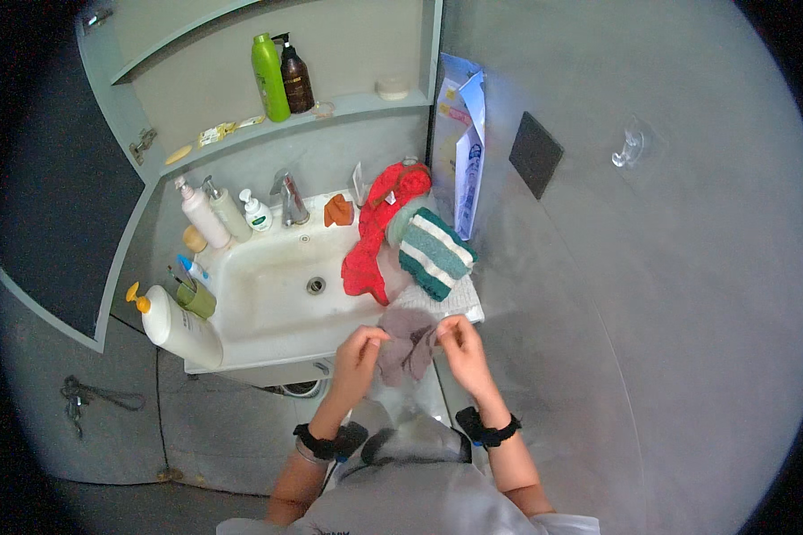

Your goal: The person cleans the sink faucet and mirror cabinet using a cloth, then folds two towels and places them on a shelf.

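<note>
A grey-mauve cloth point(406, 348) hangs spread between the 2 hands, just in front of the sink's near edge, toward its right end. The left hand point(359, 358) pinches the cloth's left side between thumb and fingers, and the right hand point(460, 346) pinches its right side the same way. The sink point(263, 299) has a round drain point(315, 285) in its floor. A bright red cloth point(379, 227) drapes along the sink's right side, and a folded green-and-white striped towel point(435, 254) lies to the right of that, by the sink's right edge. At the back of the sink stands a chrome tap point(291, 198), with a small orange-brown cloth point(337, 210) to its right on the rim. Toward the sink's back left corner are 3 pump bottles point(230, 214). Along its left rim come a green cup point(196, 300) and a large white bottle point(178, 325) with a yellow pump. Above the sink, a shelf point(357, 105) carries a green bottle point(270, 78) and a brown pump bottle point(296, 82).
</note>
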A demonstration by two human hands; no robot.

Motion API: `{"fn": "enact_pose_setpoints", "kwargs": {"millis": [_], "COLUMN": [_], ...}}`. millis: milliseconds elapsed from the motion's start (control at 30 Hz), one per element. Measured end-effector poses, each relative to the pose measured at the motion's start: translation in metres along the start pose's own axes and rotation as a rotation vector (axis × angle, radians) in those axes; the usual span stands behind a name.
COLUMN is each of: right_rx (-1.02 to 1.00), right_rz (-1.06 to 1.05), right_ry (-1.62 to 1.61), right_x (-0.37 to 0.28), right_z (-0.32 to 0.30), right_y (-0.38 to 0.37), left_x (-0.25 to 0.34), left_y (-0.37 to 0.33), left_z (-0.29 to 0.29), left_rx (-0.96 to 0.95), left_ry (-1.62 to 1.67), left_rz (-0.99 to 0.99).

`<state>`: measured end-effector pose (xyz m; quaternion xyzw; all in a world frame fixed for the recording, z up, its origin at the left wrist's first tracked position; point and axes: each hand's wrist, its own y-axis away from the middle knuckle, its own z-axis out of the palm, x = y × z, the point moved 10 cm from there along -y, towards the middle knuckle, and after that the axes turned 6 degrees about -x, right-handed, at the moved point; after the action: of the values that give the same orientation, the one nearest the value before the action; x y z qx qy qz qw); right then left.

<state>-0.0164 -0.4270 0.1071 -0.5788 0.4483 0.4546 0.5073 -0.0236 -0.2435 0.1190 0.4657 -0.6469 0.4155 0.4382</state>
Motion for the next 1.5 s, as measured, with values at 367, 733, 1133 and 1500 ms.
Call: {"fn": "enact_pose_setpoints", "kwargs": {"millis": [367,733,1133,1500], "right_rx": [0.102,0.178,0.080,-0.146], "right_rz": [-0.063,-0.084,-0.026,-0.170], "right_ry": [-0.058,-0.140,0.274,-0.022], "right_x": [-0.031,-0.041,-0.061,-0.069], "right_z": [-0.071,-0.086,-0.077,-0.032], "right_y": [-0.013,-0.013,0.001,0.010], "left_x": [0.039,0.008,0.008,-0.029], "left_y": [-0.029,-0.044,-0.058,-0.056], "left_z": [-0.020,-0.006,-0.022,-0.032], "left_rx": [-0.014,-0.163,0.074,0.107], "left_ry": [-0.078,0.200,-0.363,-0.386], "left_rz": [0.155,-0.045,0.105,-0.147]}}
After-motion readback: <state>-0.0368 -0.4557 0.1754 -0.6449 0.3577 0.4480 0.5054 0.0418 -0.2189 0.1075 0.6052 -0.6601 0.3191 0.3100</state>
